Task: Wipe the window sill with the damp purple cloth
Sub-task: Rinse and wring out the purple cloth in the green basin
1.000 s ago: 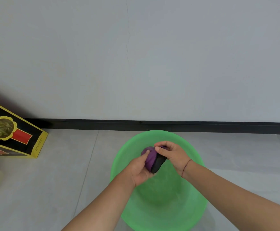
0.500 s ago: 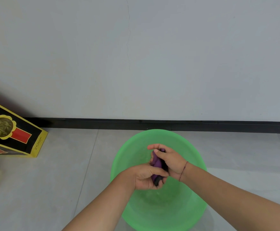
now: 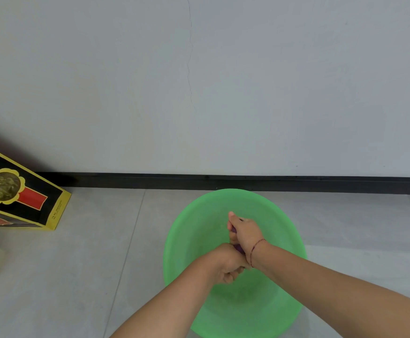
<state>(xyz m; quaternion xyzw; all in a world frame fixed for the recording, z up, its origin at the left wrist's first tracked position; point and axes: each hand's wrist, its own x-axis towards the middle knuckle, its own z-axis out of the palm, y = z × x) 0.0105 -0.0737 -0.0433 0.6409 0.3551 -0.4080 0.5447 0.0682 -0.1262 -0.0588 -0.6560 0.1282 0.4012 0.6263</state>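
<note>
Both bare forearms reach in from the lower edge and meet. The left hand is a fist, fingers curled under. The right hand lies just beyond, touching it. Both clench the purple cloth. A thin red cord circles the right wrist.

Green basin on grey tiled floor; black-yellow box at left, black baseboard, cracked wall.

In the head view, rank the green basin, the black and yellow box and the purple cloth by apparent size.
Largest: green basin, also nearest the camera.
Middle: black and yellow box, cut off by the frame edge.
Smallest: purple cloth, only slivers visible.
</note>
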